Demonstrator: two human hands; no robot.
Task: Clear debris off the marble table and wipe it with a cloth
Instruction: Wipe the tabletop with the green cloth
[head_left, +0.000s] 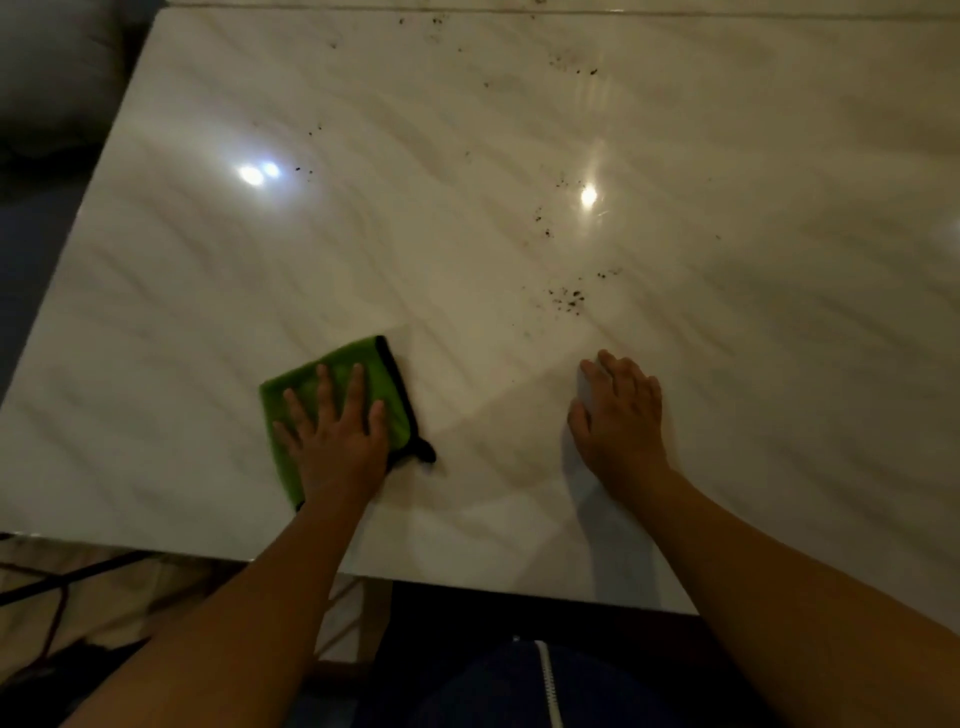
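Note:
A glossy white marble table (727, 364) fills the view. Dark crumbs of debris (566, 297) lie scattered over its middle, and more specks (576, 65) sit near the far edge. A folded green cloth with a black hem (358, 364) lies flat on the near left part of the table. My left hand (337, 431) presses on it, fingers spread. My right hand (621, 410) rests palm down on the bare marble to the right, fingers together, a little nearer than the closest crumbs. It holds nothing.
The table's near edge (467, 577) runs just in front of my body, and its left edge (78, 208) slants away over a dark floor. Cables (62, 582) lie on the floor at the lower left. Lamp reflections (588, 196) glare on the marble.

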